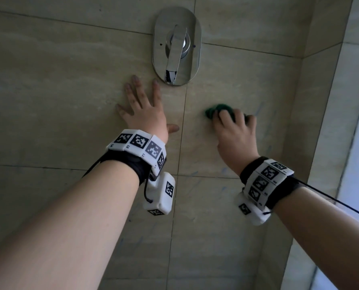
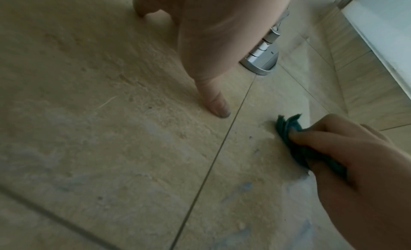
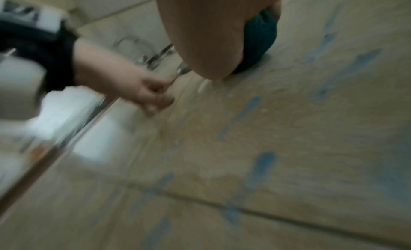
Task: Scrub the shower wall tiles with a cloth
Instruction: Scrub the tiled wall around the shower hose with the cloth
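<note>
Beige shower wall tiles (image 1: 70, 84) are filling the view, crossed by thin grout lines and streaked with faint blue marks below the right hand (image 1: 235, 135). That hand is gripping a bunched green cloth (image 1: 218, 110), fingers curled over it, pressing it against the tile. Just left of it, across a grout line, the left hand (image 1: 145, 109) is lying flat with fingers spread. Above the left fingertips a chrome mixer lever (image 1: 176, 47) is jutting out.

1. Wall tiles (image 1: 59, 84): beige stone-look ceramic, matt, faintly mottled, smeared with blue streaks.
2. Cloth (image 1: 220, 109): soft dark green fabric, bunched.
3. Shower valve plate (image 1: 193, 24): polished, mirror-glossy metal.
4. Wristbands (image 1: 141, 147): black fabric, white matt plastic blocks.
</note>
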